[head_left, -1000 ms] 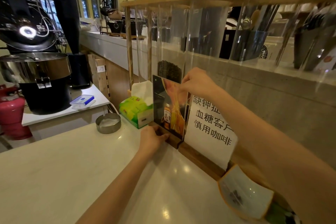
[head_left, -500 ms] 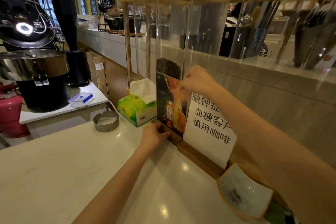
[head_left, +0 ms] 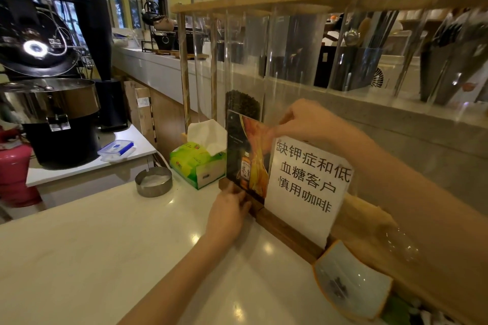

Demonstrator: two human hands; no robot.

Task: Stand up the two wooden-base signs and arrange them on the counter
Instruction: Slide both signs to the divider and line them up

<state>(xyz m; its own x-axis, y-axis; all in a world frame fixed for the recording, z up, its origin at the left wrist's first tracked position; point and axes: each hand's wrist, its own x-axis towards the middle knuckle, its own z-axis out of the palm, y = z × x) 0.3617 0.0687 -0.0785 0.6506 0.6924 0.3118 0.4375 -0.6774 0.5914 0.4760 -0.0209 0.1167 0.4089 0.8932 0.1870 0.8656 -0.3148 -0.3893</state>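
Observation:
Two signs stand upright side by side at the back of the white counter (head_left: 111, 258). The left one is a dark sign with an orange picture (head_left: 244, 158) on a wooden base. My left hand (head_left: 228, 210) grips that base at its front left end. My right hand (head_left: 306, 120) pinches the top right corner of the same sign. The right one, a white sign with black Chinese text (head_left: 307, 182), stands in a long wooden base (head_left: 287, 232), touching the dark sign's right edge.
A green tissue box (head_left: 196, 163) sits just left of the signs, a round metal ashtray (head_left: 153, 181) further left. A small white-and-orange dish (head_left: 351, 287) lies right of the white sign. A glass partition on a wooden frame (head_left: 264, 5) rises behind. A coffee roaster (head_left: 50, 103) stands far left.
The dark sign has been set more upright and square beside the white sign. Both hands have stayed on it, and more of the white sign's text now shows.

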